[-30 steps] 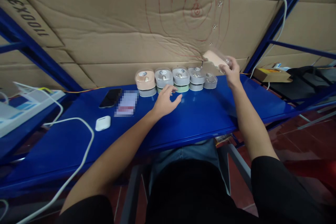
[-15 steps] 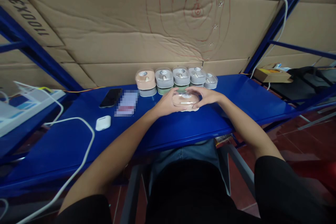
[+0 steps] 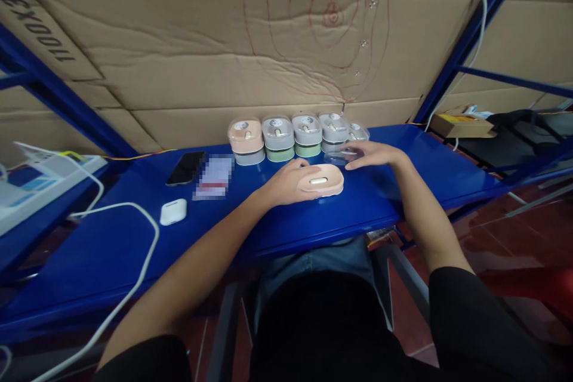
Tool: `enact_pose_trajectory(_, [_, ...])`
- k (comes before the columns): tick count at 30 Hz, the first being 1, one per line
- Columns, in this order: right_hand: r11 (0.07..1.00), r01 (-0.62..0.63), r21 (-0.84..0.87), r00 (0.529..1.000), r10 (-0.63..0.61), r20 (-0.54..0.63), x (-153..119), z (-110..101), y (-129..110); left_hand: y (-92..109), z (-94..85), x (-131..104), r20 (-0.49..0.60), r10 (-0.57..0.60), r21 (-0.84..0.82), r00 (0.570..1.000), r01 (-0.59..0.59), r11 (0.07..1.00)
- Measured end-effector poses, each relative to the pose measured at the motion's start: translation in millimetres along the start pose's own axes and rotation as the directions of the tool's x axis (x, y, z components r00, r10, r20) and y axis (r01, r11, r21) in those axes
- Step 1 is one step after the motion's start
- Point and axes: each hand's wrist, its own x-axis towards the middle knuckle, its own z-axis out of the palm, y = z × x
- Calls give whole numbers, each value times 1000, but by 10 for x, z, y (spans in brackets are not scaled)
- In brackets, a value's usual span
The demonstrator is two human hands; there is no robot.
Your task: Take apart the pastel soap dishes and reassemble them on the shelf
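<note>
My left hand point(image 3: 285, 182) grips the left end of a peach-coloured oval box point(image 3: 332, 180), which has a small white piece in the middle of its top. The box is in front of me, close over the blue table. Right of it and a little farther back, my right hand point(image 3: 371, 154) holds a clear plastic cover point(image 3: 335, 158) between thumb and fingers. The cover is apart from the box. Behind both hands stands a row of lidded boxes, among them a peach and grey stack point(image 3: 246, 138) and a grey and green stack point(image 3: 279, 136).
A dark phone point(image 3: 186, 168), a blurred-out sheet point(image 3: 213, 177) and a white earbud case point(image 3: 173, 212) lie on the blue table point(image 3: 277, 230) at left. A white cable point(image 3: 150, 250) crosses the left side. Cardboard point(image 3: 201, 42) forms the back wall, between blue metal posts.
The clear cover has come off the peach box and moved right and back in my right hand. My left hand has stayed on the box, whose top is now uncovered.
</note>
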Motion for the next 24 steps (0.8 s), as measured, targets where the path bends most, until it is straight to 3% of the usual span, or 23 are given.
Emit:
enact_pose_trajectory(3, [993,-99,-58,994,96,-58,-110,-116,198,25,-2,0,28,60,9,998,-61,998])
enact_pose_trajectory(11, [988,-75,-137,997,70,-46,-96,-21,297,-7,-6,17,25,51,-36,998,-50,998])
enact_pose_trajectory(16, [987,-50,-154,998,42,-54,-66,1,350,-187,-95,58,-89,-26,27,996,28,999])
enact_pose_trajectory(21, [981,-71,-182,997,66,-37,-44,15,337,-371,-212,68,-81,-123,188,989,136,973])
enact_pose_trajectory(24, [973,-77,-216,987,43,-156,-100,83,133,-391,-275,52,-68,-195,226,979,205,952])
